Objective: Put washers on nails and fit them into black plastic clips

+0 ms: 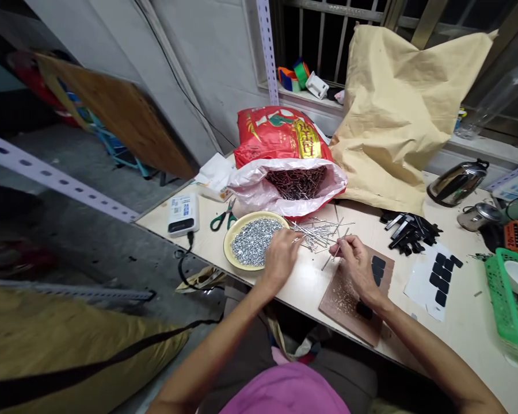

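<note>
My left hand (pixel 280 253) hovers at the right rim of a yellow plate (pixel 229 237) heaped with small silvery metal parts (pixel 254 241), its fingers curled in a pinch on something I cannot make out. My right hand (pixel 354 263) is closed on a thin metal pin (pixel 339 248), held above a brown board (pixel 349 299). A loose pile of long metal pins (pixel 317 233) lies on the table between the hands and the bag.
An open red bag (pixel 285 138) with a white liner holds many dark pins. Nearby lie green-handled scissors (pixel 222 218), a white power bank (pixel 183 214), black strips (pixel 410 231), black pads on white sheet (pixel 442 276), a kettle (pixel 456 183), a green basket (pixel 507 299) and a tan sack (pixel 401 109).
</note>
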A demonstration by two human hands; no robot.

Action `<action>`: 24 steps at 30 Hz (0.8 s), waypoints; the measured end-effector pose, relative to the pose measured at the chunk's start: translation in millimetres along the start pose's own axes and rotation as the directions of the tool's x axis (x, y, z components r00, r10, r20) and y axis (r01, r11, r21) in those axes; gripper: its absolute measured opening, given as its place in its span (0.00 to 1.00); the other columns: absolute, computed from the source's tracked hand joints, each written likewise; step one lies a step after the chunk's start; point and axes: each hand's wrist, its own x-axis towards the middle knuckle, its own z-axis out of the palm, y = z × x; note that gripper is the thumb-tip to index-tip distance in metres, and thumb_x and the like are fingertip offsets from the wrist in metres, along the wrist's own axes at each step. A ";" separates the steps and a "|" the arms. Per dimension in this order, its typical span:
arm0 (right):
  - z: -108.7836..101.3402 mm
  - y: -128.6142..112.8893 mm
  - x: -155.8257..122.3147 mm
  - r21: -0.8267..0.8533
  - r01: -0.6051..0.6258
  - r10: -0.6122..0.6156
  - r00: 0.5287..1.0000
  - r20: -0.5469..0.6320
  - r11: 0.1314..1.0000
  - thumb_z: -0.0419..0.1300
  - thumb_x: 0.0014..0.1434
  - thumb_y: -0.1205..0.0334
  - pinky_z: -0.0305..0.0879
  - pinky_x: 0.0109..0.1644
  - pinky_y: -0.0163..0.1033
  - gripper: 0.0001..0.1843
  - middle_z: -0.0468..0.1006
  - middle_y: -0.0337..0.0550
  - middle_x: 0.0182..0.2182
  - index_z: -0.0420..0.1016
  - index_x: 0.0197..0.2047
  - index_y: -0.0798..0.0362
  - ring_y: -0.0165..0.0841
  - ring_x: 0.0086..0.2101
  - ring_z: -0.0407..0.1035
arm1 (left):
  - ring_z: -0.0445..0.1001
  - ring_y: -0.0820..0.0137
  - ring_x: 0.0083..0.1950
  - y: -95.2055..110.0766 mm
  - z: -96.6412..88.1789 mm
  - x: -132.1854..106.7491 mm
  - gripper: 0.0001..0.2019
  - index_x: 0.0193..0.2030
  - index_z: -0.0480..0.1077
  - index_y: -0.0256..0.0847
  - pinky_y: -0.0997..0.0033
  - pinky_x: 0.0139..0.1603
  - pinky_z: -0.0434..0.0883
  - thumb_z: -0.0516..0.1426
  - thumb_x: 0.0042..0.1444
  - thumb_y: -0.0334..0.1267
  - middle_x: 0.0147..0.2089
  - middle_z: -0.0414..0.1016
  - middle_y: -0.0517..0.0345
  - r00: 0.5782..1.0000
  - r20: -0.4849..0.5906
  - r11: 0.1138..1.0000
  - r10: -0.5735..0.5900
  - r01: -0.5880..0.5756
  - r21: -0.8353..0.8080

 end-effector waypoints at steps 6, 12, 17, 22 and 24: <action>-3.3 -1.6 12.4 -0.116 -0.020 0.043 0.979 0.198 0.993 0.53 0.59 0.49 0.61 0.28 0.34 0.16 0.71 0.35 0.27 0.68 0.42 0.52 0.27 0.24 0.64 | 0.67 0.53 0.51 -45.3 -44.6 19.7 0.14 0.49 0.74 0.37 0.60 0.45 0.67 0.52 0.60 0.35 0.47 0.73 0.44 0.959 0.162 0.864 -0.235 0.129 0.486; -6.4 12.8 29.9 -0.557 0.337 -0.185 0.932 0.311 0.760 0.52 0.62 0.65 0.61 0.37 0.36 0.10 0.72 0.42 0.33 0.75 0.37 0.53 0.31 0.32 0.66 | 0.68 0.56 0.50 -46.5 -41.3 27.4 0.13 0.42 0.74 0.37 0.63 0.46 0.66 0.49 0.60 0.35 0.45 0.74 0.45 0.944 0.266 0.860 -0.196 0.035 0.509; 13.4 22.9 26.8 -0.830 0.413 -0.039 0.901 0.431 0.374 0.57 0.59 0.70 0.61 0.40 0.36 0.08 0.73 0.45 0.32 0.75 0.31 0.54 0.34 0.37 0.65 | 0.71 0.56 0.40 -50.0 -45.1 20.6 0.12 0.34 0.74 0.36 0.63 0.39 0.66 0.49 0.57 0.35 0.35 0.73 0.44 0.962 0.257 0.870 -0.096 -0.044 0.491; -8.9 19.7 33.3 -0.904 0.341 -0.040 0.939 0.342 0.258 0.53 0.65 0.64 0.62 0.41 0.35 0.09 0.75 0.45 0.38 0.75 0.39 0.53 0.33 0.41 0.66 | 0.70 0.55 0.34 -35.2 -43.7 17.3 0.15 0.32 0.74 0.42 0.60 0.34 0.68 0.50 0.55 0.47 0.29 0.69 0.49 0.977 -0.025 0.937 0.211 -0.195 0.290; -40.9 11.0 37.7 -0.961 0.087 -0.016 0.996 0.086 0.262 0.51 0.66 0.62 0.62 0.38 0.33 0.10 0.75 0.44 0.40 0.74 0.42 0.53 0.31 0.39 0.68 | 0.69 0.60 0.31 -12.3 -36.2 12.7 0.15 0.32 0.74 0.43 0.61 0.34 0.69 0.51 0.55 0.49 0.30 0.70 0.52 0.973 -0.109 0.976 0.203 -0.192 0.106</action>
